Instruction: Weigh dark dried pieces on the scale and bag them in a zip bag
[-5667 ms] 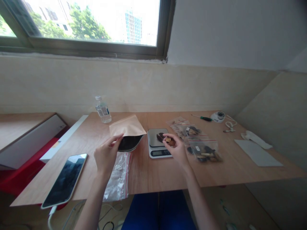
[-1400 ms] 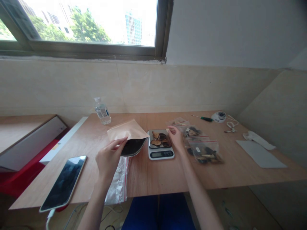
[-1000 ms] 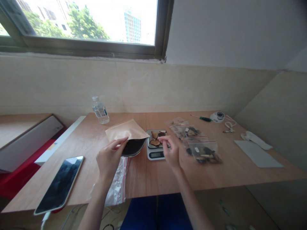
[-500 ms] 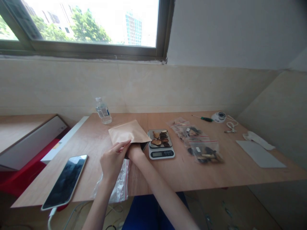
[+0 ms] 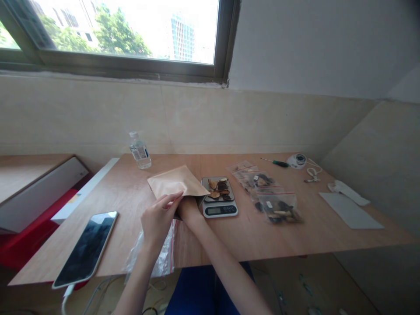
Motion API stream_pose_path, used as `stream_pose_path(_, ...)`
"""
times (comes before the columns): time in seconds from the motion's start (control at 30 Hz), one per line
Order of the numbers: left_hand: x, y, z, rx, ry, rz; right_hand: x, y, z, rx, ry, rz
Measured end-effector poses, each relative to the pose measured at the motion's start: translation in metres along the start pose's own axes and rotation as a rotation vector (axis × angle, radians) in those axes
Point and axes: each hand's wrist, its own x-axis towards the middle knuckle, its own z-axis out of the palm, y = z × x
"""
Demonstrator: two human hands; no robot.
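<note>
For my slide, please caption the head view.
Left hand holds pouch open, right hand inside, beside loaded scale.

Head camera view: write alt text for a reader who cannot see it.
The right hand reaches inside a brown paper pouch that the left hand holds open on a wooden table. Beside it, a small digital scale carries dried slices.

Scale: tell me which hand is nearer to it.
Right. The right hand is tucked into the mouth of the pouch, just beside the scale's left edge. The left hand holds the pouch's mouth open, farther left.
</note>
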Motion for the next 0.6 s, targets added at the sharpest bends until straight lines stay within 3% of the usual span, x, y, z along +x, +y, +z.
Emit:
stream_pose_path(0.17, 0.003, -0.003, -0.003, 0.043, 0.024, -0.017, -0.037, 0.004, -0.014, 0.088, 0.008, 0.069)
stream_pose_path(0.37, 0.016, -0.006, -0.01, 0.068, 0.046, -0.024, -0.089, 0.01, -0.058, 0.612, 0.236, 0.052)
stream_pose_path(0.5, 0.033, -0.008, -0.02, 0.143, 0.111, -0.102, -0.114, 0.033, -0.08, 0.876, 0.239, 0.15)
stream_pose_path(0.6, 0.042, -0.012, -0.027, 0.17, 0.154, -0.144, -0.116, 0.057, -0.082, 0.826, 0.28, 0.213)
